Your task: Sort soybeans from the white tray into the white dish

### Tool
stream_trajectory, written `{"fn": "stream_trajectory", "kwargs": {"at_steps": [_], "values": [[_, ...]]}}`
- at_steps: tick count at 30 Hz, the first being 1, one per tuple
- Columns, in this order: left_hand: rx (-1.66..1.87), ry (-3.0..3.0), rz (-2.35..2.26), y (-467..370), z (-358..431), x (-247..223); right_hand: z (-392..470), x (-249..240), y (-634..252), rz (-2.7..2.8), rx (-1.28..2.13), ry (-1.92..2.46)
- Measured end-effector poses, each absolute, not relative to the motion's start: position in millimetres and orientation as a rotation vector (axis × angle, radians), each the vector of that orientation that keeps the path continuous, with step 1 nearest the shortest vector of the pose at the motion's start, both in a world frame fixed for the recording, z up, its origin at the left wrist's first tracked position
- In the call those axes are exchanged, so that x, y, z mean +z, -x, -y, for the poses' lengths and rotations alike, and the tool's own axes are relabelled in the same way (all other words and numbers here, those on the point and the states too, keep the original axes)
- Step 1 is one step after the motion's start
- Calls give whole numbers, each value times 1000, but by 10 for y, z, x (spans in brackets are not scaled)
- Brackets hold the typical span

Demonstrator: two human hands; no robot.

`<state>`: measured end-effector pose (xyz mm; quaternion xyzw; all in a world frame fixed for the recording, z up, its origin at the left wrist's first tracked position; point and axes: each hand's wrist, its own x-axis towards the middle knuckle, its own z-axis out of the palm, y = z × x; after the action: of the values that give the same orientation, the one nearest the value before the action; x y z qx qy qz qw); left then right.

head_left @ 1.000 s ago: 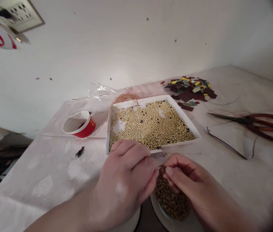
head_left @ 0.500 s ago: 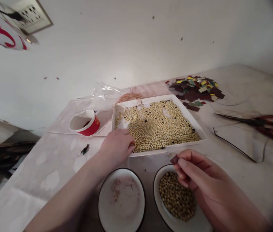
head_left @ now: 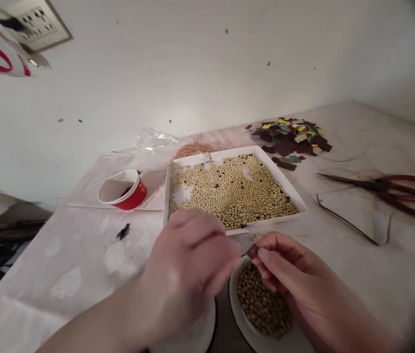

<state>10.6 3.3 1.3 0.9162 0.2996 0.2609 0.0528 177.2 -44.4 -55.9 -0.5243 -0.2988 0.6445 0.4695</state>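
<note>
My right hand [head_left: 284,269] pinches a small dark reddish-brown piece [head_left: 253,251], flat and square-looking, above the rim of a bowl full of greenish-brown beads [head_left: 264,304]. Close to that piece is my left hand [head_left: 192,264], smeared by motion, its fingers curled together; whatever they hold is hidden. It hangs over a white bowl [head_left: 210,318], covering most of it. Behind both hands lies a shallow white tray [head_left: 284,181] spread with pale yellow beads [head_left: 244,196] and some dark ones among them.
A red and white paper cup [head_left: 134,196] stands left of the tray, with a small dark scrap [head_left: 123,231] in front. At the back right lies a pile of coloured pieces [head_left: 295,137]. Red-handled scissors [head_left: 379,185] and a thin dark strip [head_left: 347,223] lie at right.
My left hand has come out of the tray's front left corner and moved right and nearer, up to the piece in my right hand. The right hand keeps its pinch. The view has shifted slightly.
</note>
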Motion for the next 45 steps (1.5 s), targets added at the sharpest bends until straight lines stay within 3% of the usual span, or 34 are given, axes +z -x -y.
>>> {"fn": "stream_trajectory", "kwargs": {"at_steps": [3,23,29,35,39,45], "values": [[909,-2862,-848,-203,113,-6,463,-545,-1773,811,1596,1267],[801,-3030,-845,-185,102,-93,447,-484,-1784,1068,1575,1349],[832,-2948,-1030,-166,58,-45,466,-549,-1813,969,1564,1338],[487,-2930,-741,-197,56,-93,427,-594,-1905,742,1454,1204],[360,-2940,-1030,-104,-155,-165,415,-578,-1897,727,1465,1185],[-195,-2829,-1446,70,-550,-312,423,-582,-1877,732,1499,1197]]}}
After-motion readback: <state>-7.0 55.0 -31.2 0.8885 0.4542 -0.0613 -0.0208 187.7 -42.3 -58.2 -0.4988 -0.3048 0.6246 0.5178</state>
